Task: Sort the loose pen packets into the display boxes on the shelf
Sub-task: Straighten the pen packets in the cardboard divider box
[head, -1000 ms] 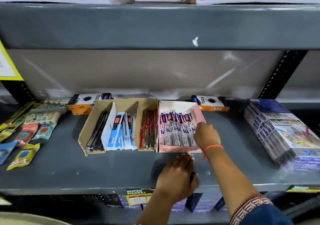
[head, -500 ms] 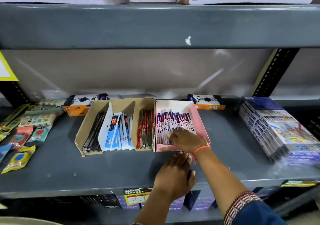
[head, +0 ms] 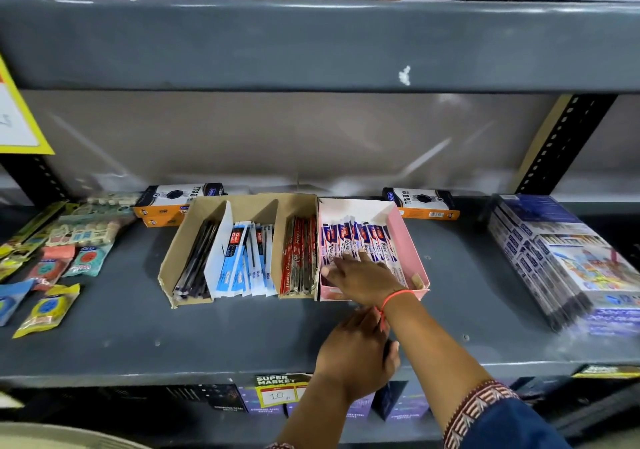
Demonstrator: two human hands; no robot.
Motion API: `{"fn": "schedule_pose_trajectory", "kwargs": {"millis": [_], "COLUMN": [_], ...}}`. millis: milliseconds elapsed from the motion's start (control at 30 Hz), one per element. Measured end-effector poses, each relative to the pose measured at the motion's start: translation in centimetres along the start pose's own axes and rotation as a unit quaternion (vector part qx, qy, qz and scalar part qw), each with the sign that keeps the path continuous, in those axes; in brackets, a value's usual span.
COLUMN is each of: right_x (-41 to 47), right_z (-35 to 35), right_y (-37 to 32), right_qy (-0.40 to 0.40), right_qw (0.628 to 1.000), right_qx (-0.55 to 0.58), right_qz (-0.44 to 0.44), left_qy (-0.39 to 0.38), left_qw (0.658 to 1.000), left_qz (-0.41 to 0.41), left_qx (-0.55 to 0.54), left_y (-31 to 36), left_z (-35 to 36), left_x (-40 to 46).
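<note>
A pink display box (head: 407, 241) on the grey shelf (head: 173, 338) holds a row of white and purple pen packets (head: 353, 237). My right hand (head: 360, 277) lies flat on those packets at the box's front left, fingers spread and pointing left. My left hand (head: 356, 355) rests on the shelf just in front of the pink box, under my right wrist, fingers together; nothing shows in it. To the left, a brown cardboard box (head: 180, 244) has compartments with black pens (head: 197, 265), blue and white packets (head: 242, 261) and red packets (head: 299, 258).
Two orange and black boxes (head: 420, 203) stand at the back. A stack of blue flat packs (head: 561, 258) lies at the right. Loose eraser and sharpener packets (head: 52, 268) cover the shelf's left end. A price tag (head: 278, 391) hangs on the front edge.
My right hand has moved from the pink box's right wall leftward across the packets to its front left. My left hand has stayed in front of the box.
</note>
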State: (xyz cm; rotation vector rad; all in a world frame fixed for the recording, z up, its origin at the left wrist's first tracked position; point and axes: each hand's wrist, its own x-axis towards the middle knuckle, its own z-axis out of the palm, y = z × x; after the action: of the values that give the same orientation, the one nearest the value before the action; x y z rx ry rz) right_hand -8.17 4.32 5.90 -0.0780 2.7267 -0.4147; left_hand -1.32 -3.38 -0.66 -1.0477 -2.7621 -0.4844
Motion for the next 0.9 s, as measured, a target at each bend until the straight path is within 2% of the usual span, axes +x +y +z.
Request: {"fn": "schedule_pose_trajectory", "kwargs": {"millis": [167, 367, 500, 667, 767, 900], "right_x": [-0.8, -3.0, -3.7, -4.5, -5.0, -4.6], "right_z": [-0.1, -0.1, -0.1, 0.0, 0.7, 2.4], "right_y": [0.3, -0.4, -1.6, -5.5, -8.6, -12.4], "right_qy": [0.037, 0.159, 0.233, 0.326, 0.342, 0.291], "right_qw": [0.999, 0.986, 0.968, 0.939, 0.933, 0.953], "right_qx": [0.037, 0.052, 0.087, 0.113, 0.102, 0.038], "right_qz": [-0.009, 0.015, 0.021, 0.011, -0.039, -0.076], "left_qy": [0.024, 0.044, 0.011, 0.024, 0.044, 0.069], "left_qw": [1.0, 0.998, 1.0, 0.999, 0.998, 0.991], "left_qz": [0.012, 0.032, 0.014, -0.022, -0.054, -0.111], "left_qx": [0.002, 0.007, -0.004, -0.004, 0.005, 0.035], "left_y": [0.1, 0.0, -1.8, -5.1, -7.0, -10.3], "left_z": [-0.5, -1.3, -0.8, -1.6, -3.0, -3.9], "left_x": [-0.1, -0.4, -2.1, -5.2, -7.5, -10.3]}}
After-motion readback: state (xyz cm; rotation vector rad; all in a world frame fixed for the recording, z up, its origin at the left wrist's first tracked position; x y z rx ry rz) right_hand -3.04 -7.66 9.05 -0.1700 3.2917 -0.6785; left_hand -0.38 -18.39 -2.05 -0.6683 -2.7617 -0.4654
